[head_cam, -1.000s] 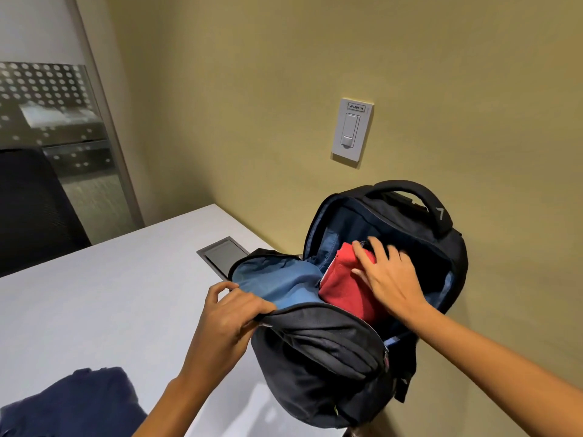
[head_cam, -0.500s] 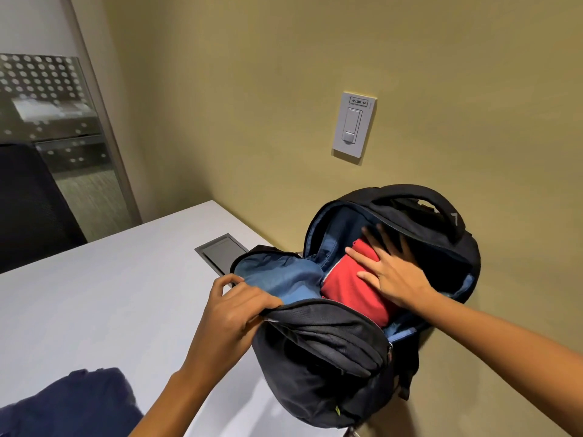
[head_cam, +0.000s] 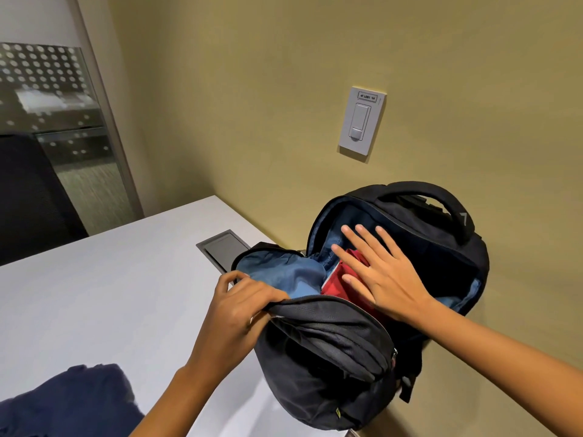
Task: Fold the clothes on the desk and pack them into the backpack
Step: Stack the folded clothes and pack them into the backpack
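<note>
Because the backpack (head_cam: pixel 331 357) is soft and would close by itself, the left hand (head_cam: pixel 235 307) grips the rim of its front panel. Fingers and thumb are curled around the edge and draw it toward the person, so that the mouth stands wide. The bag stands upright at the far right corner of the desk (head_cam: pixel 110 294), with its back against the yellow wall (head_cam: pixel 252 89). In my judgement the wall helps it not to tip when it is pushed.

The right hand (head_cam: pixel 381 275) holds nothing. Its fingers are straight and spread, and the palm lies flat on the red garment (head_cam: pixel 336 287), which sits inside the main compartment beside the blue lining. I read this as pressing the piece down and back, to make room. How deep the red garment goes I cannot say, since the hand and the front panel cover most of it.

A navy garment (head_cam: pixel 72 402) lies at the near edge of the desk, well apart from the bag and not yet packed, so I judge the task about half done. A closed cable hatch (head_cam: pixel 225 250) is set in the desk just beside the bag, and a light switch (head_cam: pixel 361 123) is on the wall above.
</note>
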Demonstrator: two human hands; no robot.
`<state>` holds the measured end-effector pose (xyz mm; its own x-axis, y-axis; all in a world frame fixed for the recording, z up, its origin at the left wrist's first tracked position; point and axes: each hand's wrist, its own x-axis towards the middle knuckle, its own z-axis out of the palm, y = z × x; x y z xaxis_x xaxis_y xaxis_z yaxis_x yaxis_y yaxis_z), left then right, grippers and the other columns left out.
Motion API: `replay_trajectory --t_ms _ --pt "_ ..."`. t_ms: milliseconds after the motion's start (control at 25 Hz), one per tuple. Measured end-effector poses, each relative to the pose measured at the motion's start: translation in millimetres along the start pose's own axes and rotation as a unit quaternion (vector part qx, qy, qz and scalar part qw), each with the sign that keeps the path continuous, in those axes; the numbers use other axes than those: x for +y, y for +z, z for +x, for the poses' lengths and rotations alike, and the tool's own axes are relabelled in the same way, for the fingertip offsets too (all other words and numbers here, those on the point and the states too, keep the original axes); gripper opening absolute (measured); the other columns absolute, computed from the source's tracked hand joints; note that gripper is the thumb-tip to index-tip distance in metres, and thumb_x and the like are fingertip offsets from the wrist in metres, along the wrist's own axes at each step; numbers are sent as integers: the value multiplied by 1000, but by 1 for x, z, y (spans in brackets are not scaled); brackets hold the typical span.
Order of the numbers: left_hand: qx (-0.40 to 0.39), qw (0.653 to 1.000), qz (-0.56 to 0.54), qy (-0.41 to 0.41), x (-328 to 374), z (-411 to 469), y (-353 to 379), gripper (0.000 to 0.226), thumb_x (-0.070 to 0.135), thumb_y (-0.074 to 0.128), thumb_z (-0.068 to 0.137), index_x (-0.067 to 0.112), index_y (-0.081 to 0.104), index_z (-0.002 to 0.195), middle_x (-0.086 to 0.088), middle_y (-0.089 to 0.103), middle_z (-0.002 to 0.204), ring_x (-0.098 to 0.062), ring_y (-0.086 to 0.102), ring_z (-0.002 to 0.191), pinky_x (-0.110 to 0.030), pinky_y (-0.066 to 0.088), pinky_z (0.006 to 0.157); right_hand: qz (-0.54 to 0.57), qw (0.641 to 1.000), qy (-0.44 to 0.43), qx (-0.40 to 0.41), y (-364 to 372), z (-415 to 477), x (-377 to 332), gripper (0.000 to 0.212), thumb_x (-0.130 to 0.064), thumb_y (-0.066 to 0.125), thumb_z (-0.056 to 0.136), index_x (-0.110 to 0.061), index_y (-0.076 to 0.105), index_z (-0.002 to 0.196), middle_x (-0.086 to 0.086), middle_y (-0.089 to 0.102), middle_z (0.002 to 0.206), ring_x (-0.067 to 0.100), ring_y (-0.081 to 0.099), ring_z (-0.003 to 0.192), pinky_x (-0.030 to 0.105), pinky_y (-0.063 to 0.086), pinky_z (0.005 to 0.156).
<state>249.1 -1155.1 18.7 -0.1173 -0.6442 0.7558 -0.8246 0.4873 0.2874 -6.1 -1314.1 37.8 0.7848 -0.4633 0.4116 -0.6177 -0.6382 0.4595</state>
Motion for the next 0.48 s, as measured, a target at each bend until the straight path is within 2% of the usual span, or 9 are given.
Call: replay_trajectory --t_ms 80,160,240,360,480 --pt "3 1000 -26 -16 3 0 -1 13 26 62 89 30 62 102 22 62 96 0 55 88 -35 34 95 45 997 8 54 -21 13 -8 52 -43 35 102 -15 45 144 15 29 156 30 27 145 50 24 117" --pt "4 998 -53 -31 8 -1 -3 23 41 62 88 30 62 109 22 62 104 0 55 100 -34 34 97 105 988 12 116 -44 29 -19 45 -36 40 101 -10 55 134 15 41 150 29 35 141 47 27 116" --pt "11 997 -63 -43 11 -4 -7 35 48 52 93 27 59 120 21 58 120 -3 51 117 -31 32 103 167 971 11 171 -69 47 -35 37 -29 45 99 -8 61 126 14 48 144 29 41 137 45 29 114" --pt "30 994 -61 -88 9 -14 -15 38 40 42 98 22 53 131 17 51 135 -10 42 133 -27 28 110 248 944 -4 215 -103 71 -67 29 -22 50 98 -7 64 119 12 54 136 28 46 130 41 33 111" --pt "54 986 -32 -154 3 -28 -23 34 34 40 99 29 48 132 21 47 137 -7 40 133 -20 27 109 306 923 -19 232 -126 86 -106 24 -17 54 96 -6 66 114 12 57 131 29 49 126 39 36 107"
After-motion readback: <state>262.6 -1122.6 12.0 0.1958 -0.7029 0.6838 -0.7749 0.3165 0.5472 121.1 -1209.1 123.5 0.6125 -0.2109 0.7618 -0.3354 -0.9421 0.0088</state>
